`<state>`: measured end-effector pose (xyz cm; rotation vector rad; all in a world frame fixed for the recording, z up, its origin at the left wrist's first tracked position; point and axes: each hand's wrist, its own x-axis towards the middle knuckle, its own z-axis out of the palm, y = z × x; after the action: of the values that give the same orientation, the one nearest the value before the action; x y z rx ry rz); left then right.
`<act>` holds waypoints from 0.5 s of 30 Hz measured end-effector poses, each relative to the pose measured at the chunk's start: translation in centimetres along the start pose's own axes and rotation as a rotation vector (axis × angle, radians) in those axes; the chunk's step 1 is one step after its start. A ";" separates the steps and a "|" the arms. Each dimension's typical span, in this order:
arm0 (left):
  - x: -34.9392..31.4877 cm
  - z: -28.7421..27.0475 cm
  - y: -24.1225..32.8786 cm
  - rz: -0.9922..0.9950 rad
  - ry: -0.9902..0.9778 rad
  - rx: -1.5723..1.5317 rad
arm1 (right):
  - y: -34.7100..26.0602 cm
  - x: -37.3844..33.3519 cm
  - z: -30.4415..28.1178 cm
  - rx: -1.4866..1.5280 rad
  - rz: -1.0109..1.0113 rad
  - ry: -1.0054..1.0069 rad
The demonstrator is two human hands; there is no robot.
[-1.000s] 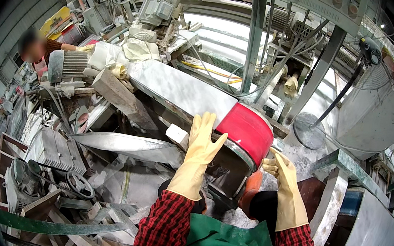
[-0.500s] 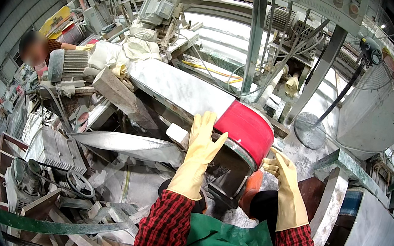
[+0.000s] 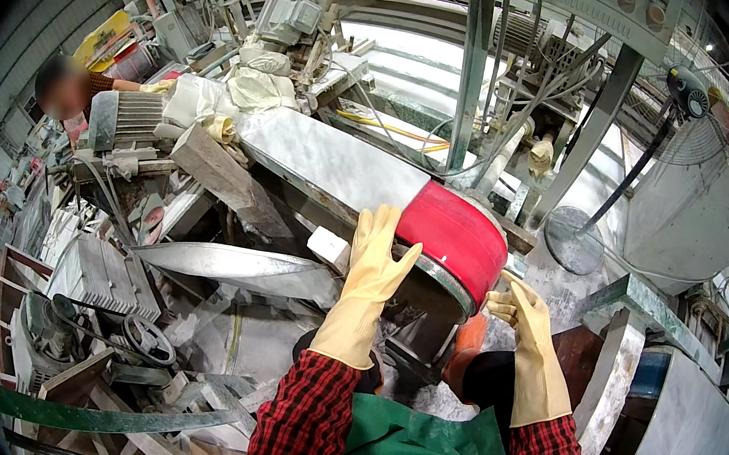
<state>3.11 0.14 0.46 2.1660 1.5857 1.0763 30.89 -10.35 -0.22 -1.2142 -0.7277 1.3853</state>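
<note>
A red belt (image 3: pixel 456 235) curves round the near end of a conveyor, and a white grey-veined stone slab (image 3: pixel 337 159) lies flat behind it, running away to the far left. My left hand (image 3: pixel 361 287), in a cream rubber glove, is raised at the belt's left edge with thumb and fingers apart. Nothing is in it; whether its fingertips touch the edge I cannot tell. On the other side, my right hand (image 3: pixel 529 341), gloved alike, hangs beside the belt's rounded end with fingers loosely stretched and no object in them.
Stone offcuts (image 3: pixel 232 182) and a long pale curved piece (image 3: pixel 240 266) lie left of the conveyor. A motor (image 3: pixel 290 11) stands at its far end, near a person in a checked sleeve (image 3: pixel 102 84). A fan (image 3: pixel 688 91) on a round base and a stone bench (image 3: pixel 611 380) stand right.
The white slab has slid slightly away toward the far left, showing a little more red belt. Both my hands stay in nearly the same place.
</note>
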 end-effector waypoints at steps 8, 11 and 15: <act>0.2 -0.2 0.3 -0.003 -0.020 -0.041 | -0.1 -0.1 -0.1 -0.002 -0.008 -0.012; 0.0 0.4 -0.2 0.017 0.027 -0.028 | 0.3 0.2 -0.4 0.001 -0.012 -0.016; 0.2 0.1 0.2 0.001 -0.007 0.001 | 0.3 0.1 -0.5 0.000 -0.002 -0.010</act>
<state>3.30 0.25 0.57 2.1688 1.5825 1.0681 31.26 -10.37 -0.65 -1.2075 -0.7357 1.3903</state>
